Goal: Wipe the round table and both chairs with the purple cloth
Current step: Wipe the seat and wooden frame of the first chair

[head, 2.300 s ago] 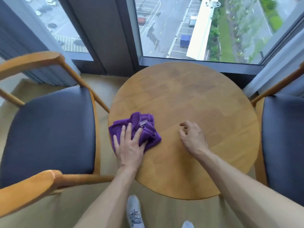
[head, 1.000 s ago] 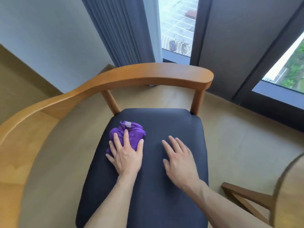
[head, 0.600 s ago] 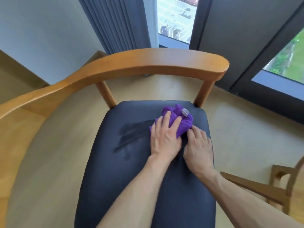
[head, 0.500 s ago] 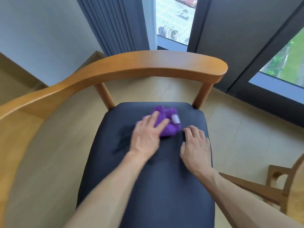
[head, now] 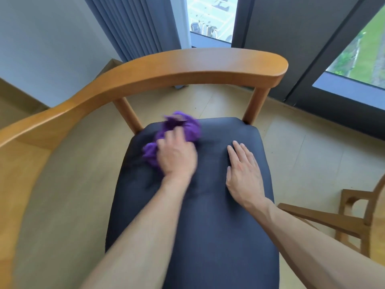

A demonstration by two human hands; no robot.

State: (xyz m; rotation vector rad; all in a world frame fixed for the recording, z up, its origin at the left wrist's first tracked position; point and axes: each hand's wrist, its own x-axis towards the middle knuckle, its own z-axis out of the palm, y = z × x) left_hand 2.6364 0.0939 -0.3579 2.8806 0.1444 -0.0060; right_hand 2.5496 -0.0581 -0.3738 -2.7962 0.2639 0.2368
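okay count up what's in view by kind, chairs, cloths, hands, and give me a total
Chairs: 1, the dark-seated wooden armchair
Cloths: 1, the purple cloth on its seat
Hands: 2, left hand on the cloth, right hand flat on the seat
Total: 4

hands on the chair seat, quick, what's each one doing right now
Left hand: on the crumpled purple cloth on the dark padded chair seat; motion blur hides its grip.
Right hand: open, flat on the seat, holding nothing.
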